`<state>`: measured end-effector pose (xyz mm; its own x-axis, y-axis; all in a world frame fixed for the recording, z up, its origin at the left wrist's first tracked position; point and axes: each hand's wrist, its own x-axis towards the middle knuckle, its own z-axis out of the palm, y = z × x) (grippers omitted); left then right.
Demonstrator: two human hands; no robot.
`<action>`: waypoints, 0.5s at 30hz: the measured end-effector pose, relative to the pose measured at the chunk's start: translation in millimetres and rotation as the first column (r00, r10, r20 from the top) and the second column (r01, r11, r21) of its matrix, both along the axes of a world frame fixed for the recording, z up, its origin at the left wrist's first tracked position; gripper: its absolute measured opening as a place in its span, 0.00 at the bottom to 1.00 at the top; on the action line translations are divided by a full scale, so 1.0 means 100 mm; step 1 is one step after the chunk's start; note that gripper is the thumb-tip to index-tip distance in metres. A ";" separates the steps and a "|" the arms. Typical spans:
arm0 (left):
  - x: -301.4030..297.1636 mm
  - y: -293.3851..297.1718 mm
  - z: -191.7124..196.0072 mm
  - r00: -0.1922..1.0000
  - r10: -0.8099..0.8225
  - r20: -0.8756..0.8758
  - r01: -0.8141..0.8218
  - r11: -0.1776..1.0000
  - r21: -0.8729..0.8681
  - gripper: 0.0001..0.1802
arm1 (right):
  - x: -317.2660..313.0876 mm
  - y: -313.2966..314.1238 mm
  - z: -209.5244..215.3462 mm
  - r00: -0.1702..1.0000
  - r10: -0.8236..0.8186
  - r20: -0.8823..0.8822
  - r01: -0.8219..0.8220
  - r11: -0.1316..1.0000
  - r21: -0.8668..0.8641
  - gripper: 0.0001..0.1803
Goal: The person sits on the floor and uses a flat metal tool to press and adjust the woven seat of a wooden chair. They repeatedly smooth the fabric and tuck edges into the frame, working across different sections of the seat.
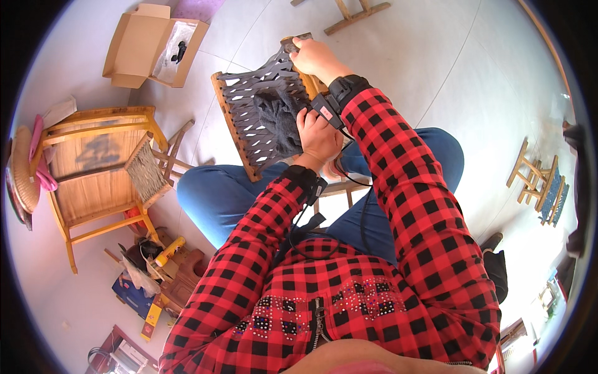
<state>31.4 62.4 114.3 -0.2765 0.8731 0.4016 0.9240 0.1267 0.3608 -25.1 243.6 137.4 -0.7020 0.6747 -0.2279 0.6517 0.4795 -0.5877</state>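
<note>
Above my knees sits a small wooden stool [234, 124], its seat woven from dark grey straps with gaps between them. A bunched dark grey cloth [278, 119] lies on the straps. My left hand [319, 137] is closed at the stool's right rail, fingers curled beside the cloth's right edge; its palm side is hidden. At the far right corner, my right hand [319, 59] grips the end of the same rail, where a dark, rough-looking patch shows under the thumb. Both wrists wear black bands with small boxes and cables.
An open cardboard box [140, 47] with a black item stands at the far left. A yellow wooden chair [99, 168] lies tipped on the left, a small woven stool [148, 169] against it. Tools and a blue case [132, 293] sit lower left; another stool [541, 187] stands right.
</note>
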 end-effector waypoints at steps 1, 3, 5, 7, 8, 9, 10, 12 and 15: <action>0.01 0.00 0.00 1.000 -0.003 -0.001 0.003 1.000 0.015 0.12 | 0.02 -0.02 0.01 1.000 0.015 0.015 -0.015 1.000 0.011 0.28; 0.01 0.02 0.01 1.000 0.001 -0.001 -0.001 1.000 0.030 0.12 | 0.10 -0.07 0.02 0.999 0.035 0.029 -0.036 0.999 0.017 0.28; 0.01 0.02 0.01 1.000 0.020 0.000 -0.020 1.000 0.014 0.12 | 0.17 -0.13 0.03 0.998 0.052 0.040 -0.051 0.999 -0.011 0.27; 0.01 0.02 0.01 1.000 0.014 0.026 -0.014 1.000 0.015 0.12 | 0.17 -0.13 0.02 0.998 0.056 0.021 -0.056 0.998 0.024 0.27; 0.02 0.00 0.02 1.000 0.007 0.030 -0.008 1.000 0.011 0.13 | 0.15 -0.11 0.02 0.998 0.059 -0.004 -0.058 0.997 0.040 0.27; 0.02 -0.01 0.02 0.999 -0.001 0.035 0.001 1.000 0.005 0.13 | 0.11 -0.09 0.00 0.998 0.061 -0.029 -0.059 0.997 0.054 0.27; 0.02 -0.01 0.03 0.999 -0.014 0.033 0.013 1.000 0.005 0.13 | 0.07 -0.05 -0.02 0.999 0.045 -0.027 -0.043 0.998 0.048 0.28; 0.01 -0.01 0.03 1.000 -0.017 0.026 0.017 1.000 0.006 0.13 | -0.01 0.00 -0.05 1.000 0.024 -0.018 -0.023 0.999 0.041 0.28; 0.01 0.01 0.01 1.000 0.010 0.012 -0.010 1.000 0.008 0.12 | 0.01 -0.01 -0.08 0.998 0.021 -0.066 -0.017 0.998 0.053 0.28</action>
